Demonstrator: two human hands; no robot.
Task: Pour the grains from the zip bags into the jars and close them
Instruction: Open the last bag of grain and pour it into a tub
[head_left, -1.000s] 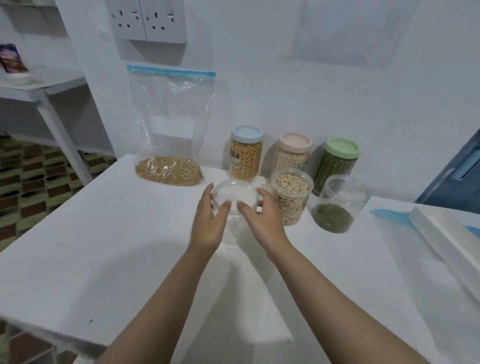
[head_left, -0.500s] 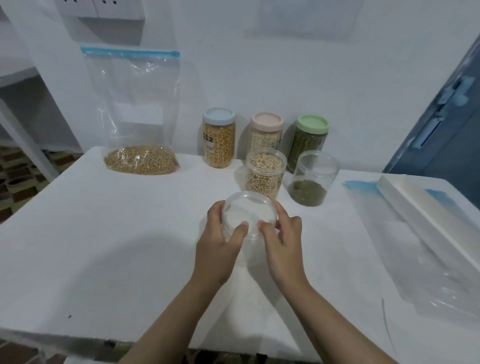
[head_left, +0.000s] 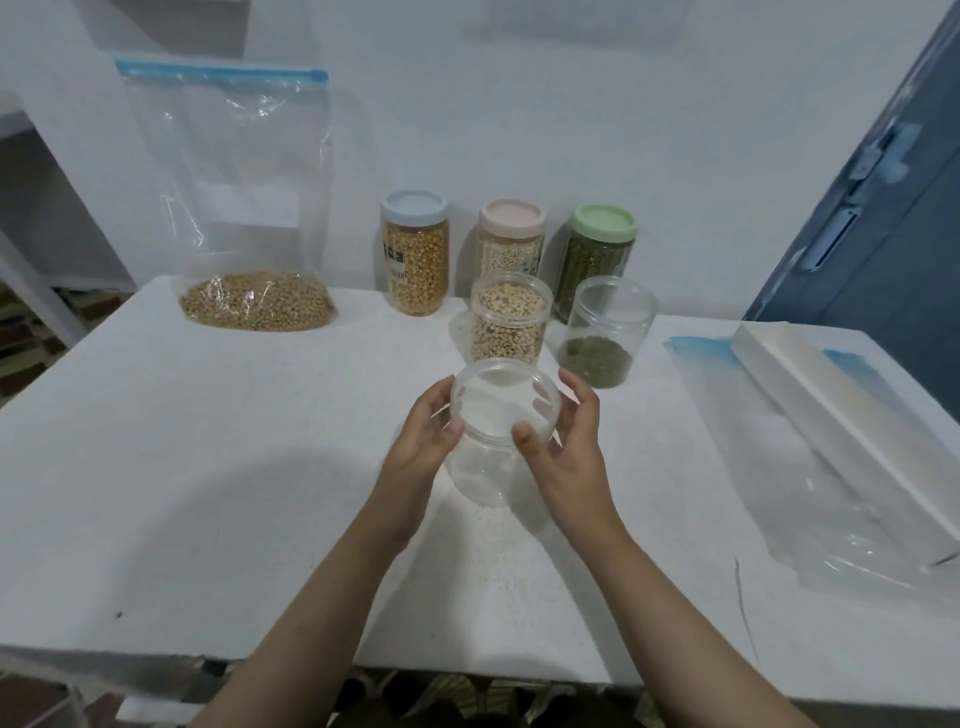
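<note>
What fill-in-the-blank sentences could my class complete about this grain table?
1. Both hands, left and right, hold a clear jar that is ____ inside.
2. The zip bag leaning on the wall has a ____ seal strip.
3. The number of lidded jars along the wall is ____.
4. The open jar with green grains stands in front of the jar with the ____ lid.

Missing words: empty; blue; three; green
</note>
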